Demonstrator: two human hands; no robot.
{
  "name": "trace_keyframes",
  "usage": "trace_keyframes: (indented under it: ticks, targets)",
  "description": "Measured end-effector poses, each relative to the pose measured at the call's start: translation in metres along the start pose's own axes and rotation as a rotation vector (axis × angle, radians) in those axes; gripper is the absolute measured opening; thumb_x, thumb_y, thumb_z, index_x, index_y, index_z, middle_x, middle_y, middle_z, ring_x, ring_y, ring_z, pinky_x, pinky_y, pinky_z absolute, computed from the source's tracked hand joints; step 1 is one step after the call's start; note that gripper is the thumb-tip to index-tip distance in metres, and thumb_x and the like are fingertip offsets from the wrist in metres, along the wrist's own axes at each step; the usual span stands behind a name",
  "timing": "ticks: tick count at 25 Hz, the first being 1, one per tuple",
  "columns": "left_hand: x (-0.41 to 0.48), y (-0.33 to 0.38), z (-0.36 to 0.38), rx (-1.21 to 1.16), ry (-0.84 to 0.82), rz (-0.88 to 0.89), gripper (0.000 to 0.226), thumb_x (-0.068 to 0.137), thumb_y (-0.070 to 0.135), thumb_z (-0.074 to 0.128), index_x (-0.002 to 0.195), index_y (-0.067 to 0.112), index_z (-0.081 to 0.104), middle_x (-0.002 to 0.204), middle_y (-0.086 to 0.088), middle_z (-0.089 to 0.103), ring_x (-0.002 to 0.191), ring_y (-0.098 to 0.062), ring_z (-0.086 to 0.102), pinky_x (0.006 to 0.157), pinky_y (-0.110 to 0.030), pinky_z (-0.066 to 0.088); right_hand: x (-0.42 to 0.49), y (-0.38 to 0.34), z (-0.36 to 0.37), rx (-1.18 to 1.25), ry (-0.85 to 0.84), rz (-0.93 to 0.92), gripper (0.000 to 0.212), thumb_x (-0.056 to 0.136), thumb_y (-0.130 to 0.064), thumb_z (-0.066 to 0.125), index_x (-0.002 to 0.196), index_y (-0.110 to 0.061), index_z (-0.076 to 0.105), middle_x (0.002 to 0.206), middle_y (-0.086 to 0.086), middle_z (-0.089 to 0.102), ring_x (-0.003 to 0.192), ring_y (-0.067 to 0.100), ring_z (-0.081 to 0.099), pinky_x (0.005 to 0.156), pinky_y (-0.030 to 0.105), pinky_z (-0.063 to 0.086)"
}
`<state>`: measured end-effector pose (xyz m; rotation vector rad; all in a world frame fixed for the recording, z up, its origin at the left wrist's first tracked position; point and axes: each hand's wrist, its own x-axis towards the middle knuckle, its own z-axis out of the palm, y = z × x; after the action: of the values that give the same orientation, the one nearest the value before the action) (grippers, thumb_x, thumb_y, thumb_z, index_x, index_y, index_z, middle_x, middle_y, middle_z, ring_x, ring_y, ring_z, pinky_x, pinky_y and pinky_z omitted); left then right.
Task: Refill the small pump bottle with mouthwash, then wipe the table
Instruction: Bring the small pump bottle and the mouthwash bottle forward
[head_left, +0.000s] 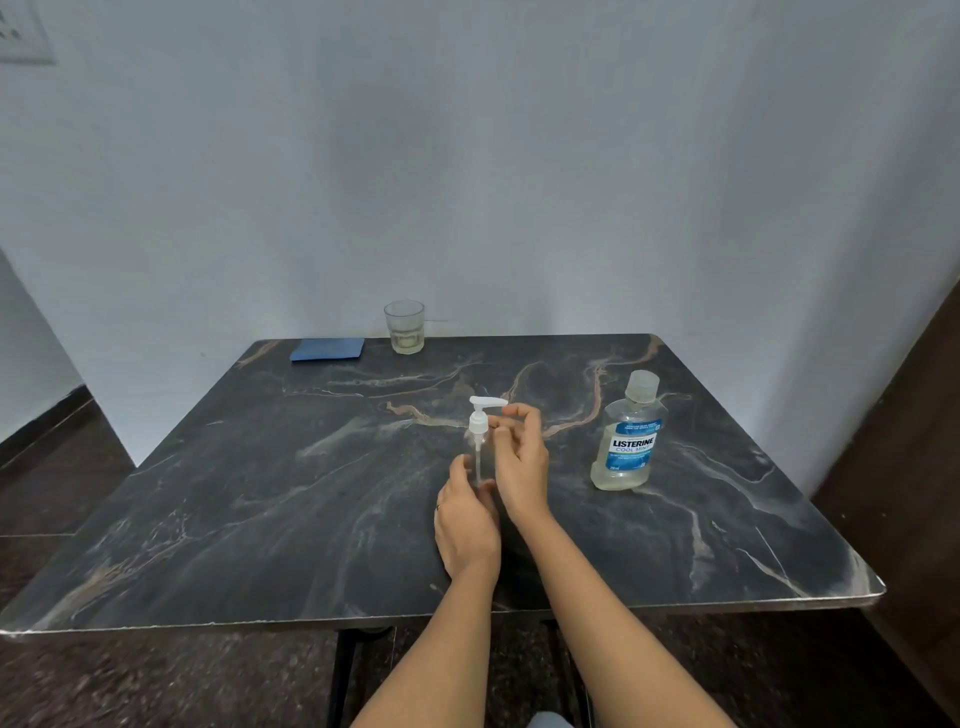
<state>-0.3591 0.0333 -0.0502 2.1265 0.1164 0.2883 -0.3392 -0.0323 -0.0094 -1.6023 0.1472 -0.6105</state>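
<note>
A small clear pump bottle (478, 457) with a white pump head stands upright near the middle of the dark marble table (260, 493). My left hand (465, 525) grips the bottle's lower body. My right hand (519, 457) has its fingertips at the white collar of the pump, just below the nozzle. A mouthwash bottle (627, 436) with a blue label and a clear cap stands upright to the right, apart from both hands. A folded blue cloth (327, 349) lies at the table's far left edge.
A glass tumbler (404, 326) with a little pale liquid stands at the table's far edge by the wall. A white wall runs behind the table. Dark floor shows on the left and below the front edge.
</note>
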Motion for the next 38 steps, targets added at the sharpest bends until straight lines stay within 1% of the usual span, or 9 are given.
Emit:
trace_keyframes:
  ticks: [6, 9, 14, 16, 19, 22, 26, 30, 38]
  targets:
    - [0.000, 0.002, -0.003, -0.049, -0.023, -0.012, 0.033, 0.095, 0.032, 0.048, 0.128, 0.031, 0.049, 0.117, 0.002, 0.062, 0.111, -0.019, 0.057, 0.093, -0.042, 0.049, 0.000, -0.002, 0.006, -0.042, -0.140, -0.062, 0.033, 0.082, -0.020, 0.071, 0.114, -0.017, 0.064, 0.110, -0.005, 0.058, 0.103, 0.007, 0.058, 0.087, 0.018, 0.047]
    - [0.002, 0.001, 0.000, -0.003, -0.019, 0.008, 0.042, 0.097, 0.027, 0.050, 0.138, 0.023, 0.044, 0.127, -0.003, 0.060, 0.120, -0.021, 0.053, 0.100, -0.041, 0.044, 0.015, -0.014, 0.007, -0.087, -0.135, -0.059, 0.025, 0.084, -0.009, 0.067, 0.109, -0.015, 0.066, 0.099, -0.002, 0.061, 0.091, 0.008, 0.058, 0.082, 0.022, 0.047]
    - [0.002, 0.002, 0.000, 0.018, -0.007, 0.021, 0.046, 0.098, 0.027, 0.051, 0.142, 0.020, 0.040, 0.130, -0.004, 0.058, 0.122, -0.021, 0.051, 0.103, -0.038, 0.041, 0.024, -0.024, 0.001, 0.027, -0.202, 0.005, 0.028, 0.093, -0.005, 0.055, 0.119, -0.013, 0.057, 0.112, 0.001, 0.067, 0.107, 0.011, 0.062, 0.097, 0.037, 0.051]
    - [0.002, 0.003, 0.000, 0.020, -0.003, 0.009, 0.047, 0.098, 0.028, 0.052, 0.142, 0.021, 0.040, 0.130, -0.002, 0.058, 0.122, -0.020, 0.052, 0.103, -0.037, 0.040, 0.028, -0.042, 0.000, 0.158, -0.198, 0.019, 0.025, 0.095, -0.006, 0.052, 0.120, -0.008, 0.055, 0.112, 0.001, 0.068, 0.110, 0.013, 0.062, 0.095, 0.034, 0.051]
    - [0.002, 0.002, 0.000, 0.009, -0.001, 0.012, 0.043, 0.097, 0.027, 0.052, 0.139, 0.022, 0.042, 0.129, 0.000, 0.059, 0.120, -0.019, 0.052, 0.103, -0.036, 0.040, 0.040, -0.086, -0.006, 0.274, -0.134, -0.098, 0.023, 0.096, -0.003, 0.049, 0.117, -0.008, 0.056, 0.107, -0.004, 0.068, 0.109, 0.009, 0.061, 0.087, 0.019, 0.051]
    - [0.002, 0.001, 0.000, 0.001, 0.004, 0.018, 0.044, 0.097, 0.028, 0.053, 0.139, 0.021, 0.042, 0.130, 0.000, 0.058, 0.120, -0.019, 0.052, 0.102, -0.036, 0.041, 0.043, -0.118, -0.021, 0.303, -0.106, -0.309, 0.024, 0.094, 0.005, 0.047, 0.110, -0.010, 0.056, 0.110, -0.002, 0.065, 0.111, 0.011, 0.058, 0.090, 0.019, 0.048]
    - [0.003, -0.001, 0.002, 0.013, 0.001, 0.013, 0.047, 0.097, 0.029, 0.054, 0.141, 0.019, 0.041, 0.133, -0.001, 0.057, 0.123, -0.020, 0.051, 0.102, -0.036, 0.041, 0.026, -0.077, -0.052, -0.129, -0.194, -0.483, 0.033, 0.088, 0.008, 0.050, 0.109, -0.014, 0.061, 0.114, 0.003, 0.063, 0.109, 0.016, 0.059, 0.094, 0.034, 0.051]
    - [0.004, -0.002, 0.004, 0.033, -0.001, 0.009, 0.050, 0.096, 0.029, 0.056, 0.142, 0.018, 0.040, 0.133, -0.002, 0.057, 0.124, -0.021, 0.051, 0.102, -0.036, 0.041, 0.006, -0.002, -0.091, -0.589, -0.414, -0.577, 0.038, 0.080, 0.016, 0.050, 0.103, -0.012, 0.063, 0.112, 0.001, 0.064, 0.106, 0.010, 0.059, 0.089, 0.034, 0.053]
    - [0.002, -0.001, 0.002, -0.030, -0.005, -0.009, 0.061, 0.091, 0.028, 0.064, 0.144, 0.018, 0.036, 0.139, -0.001, 0.054, 0.127, -0.021, 0.049, 0.101, -0.036, 0.040, -0.002, 0.024, -0.101, -0.706, -0.611, -0.376, 0.041, 0.080, 0.016, 0.043, 0.096, -0.013, 0.067, 0.118, 0.004, 0.067, 0.123, 0.008, 0.055, 0.099, 0.030, 0.048]
